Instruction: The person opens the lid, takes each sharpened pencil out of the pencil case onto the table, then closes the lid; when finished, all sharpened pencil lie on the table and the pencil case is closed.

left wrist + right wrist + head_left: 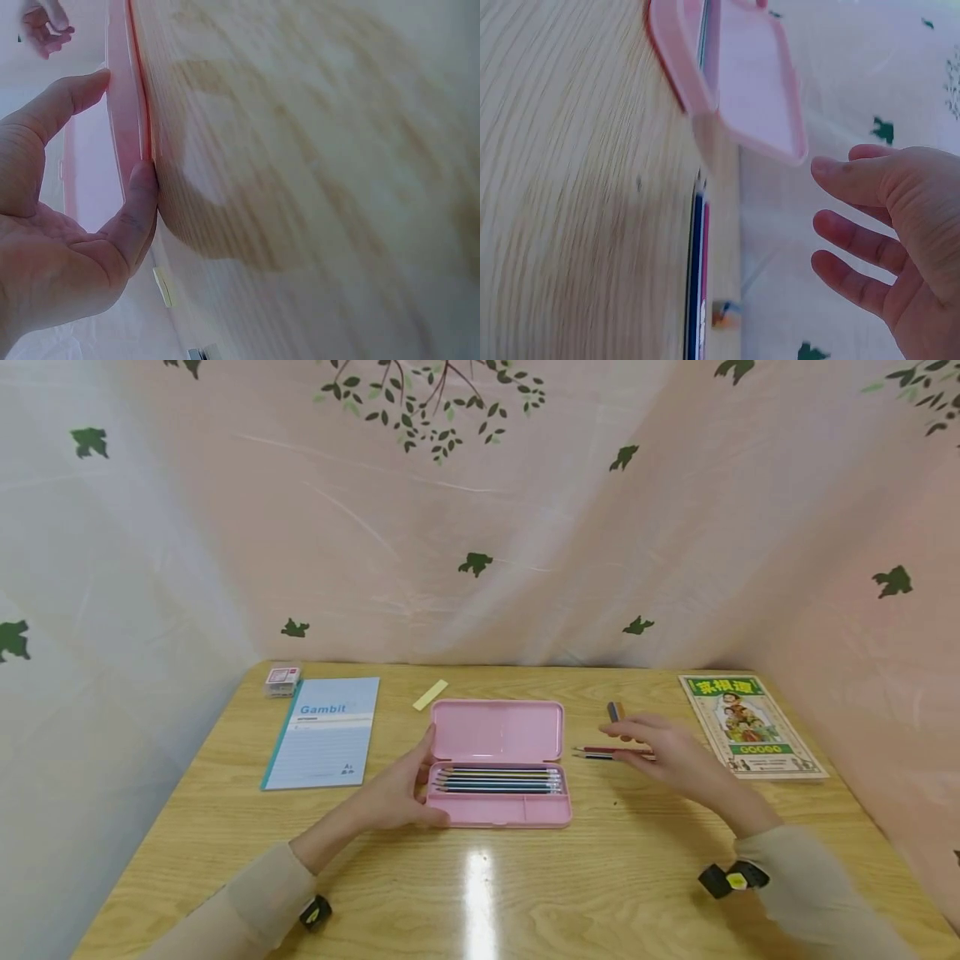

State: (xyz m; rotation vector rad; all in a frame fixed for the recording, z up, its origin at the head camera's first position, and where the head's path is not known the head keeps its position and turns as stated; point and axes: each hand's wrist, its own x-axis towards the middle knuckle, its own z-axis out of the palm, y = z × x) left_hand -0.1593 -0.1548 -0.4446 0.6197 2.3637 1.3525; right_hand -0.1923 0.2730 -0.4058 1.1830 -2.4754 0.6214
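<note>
A pink pencil case [474, 812] lies with its lid [495, 731] raised. Several pencils [491, 781] sit side by side in its back compartment, points to the left. My left hand [390, 792] holds the case by its left side; in the left wrist view its thumb and fingertips [139, 187] touch the pink edge. To the right of the case, loose pencils [591, 753], dark and red, lie on the table. My right hand [671, 756] hovers over them with fingers apart. The right wrist view shows these pencils [697, 262] apart from the fingers.
A small blue-and-orange block [615, 711] lies behind the loose pencils. On the left are a light blue notebook [330, 739] and a small white box [282, 681]. A yellow strip [431, 695] lies behind the case, and an illustrated book [750, 727] at the right.
</note>
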